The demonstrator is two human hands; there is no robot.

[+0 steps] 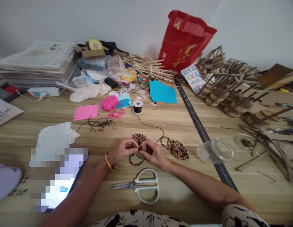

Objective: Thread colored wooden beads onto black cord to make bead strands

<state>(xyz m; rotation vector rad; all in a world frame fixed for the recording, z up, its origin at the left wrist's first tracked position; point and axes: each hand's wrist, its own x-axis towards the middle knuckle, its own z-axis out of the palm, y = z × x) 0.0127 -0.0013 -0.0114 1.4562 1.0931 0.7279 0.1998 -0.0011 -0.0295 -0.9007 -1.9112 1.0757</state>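
Multicoloured wooden beads on a looped strand (136,159) sit between our two hands near the front middle of the wooden table (174,123). Our left hand (122,149) pinches the top of the loop with thumb and fingertips drawn close together, and our right hand (153,153) meets it from the other side, fingers likewise narrowed onto the same spot, so the two hands touch at the fingertips. The lower part of the loop hangs out beneath them and rests on the table. A gold bangle (108,161) circles our left wrist.

Just behind our fingers lies a small heap of beads (138,137), and to the right of our right hand a second pile of beaded loops (176,148). A thin black cord (148,125) runs from there back to a black spool (137,106). Scissors with pale handles (139,186) lie closed just in front of our hands.

Further out we see a ball of pink yarn (109,102), a pink paper sheet (86,112), a blue paper sheet (162,92), a white plastic bag (54,138), a clear round lid (217,150), a red gift bag (184,41) against the wall and a stack of newspapers (37,61) at far left.
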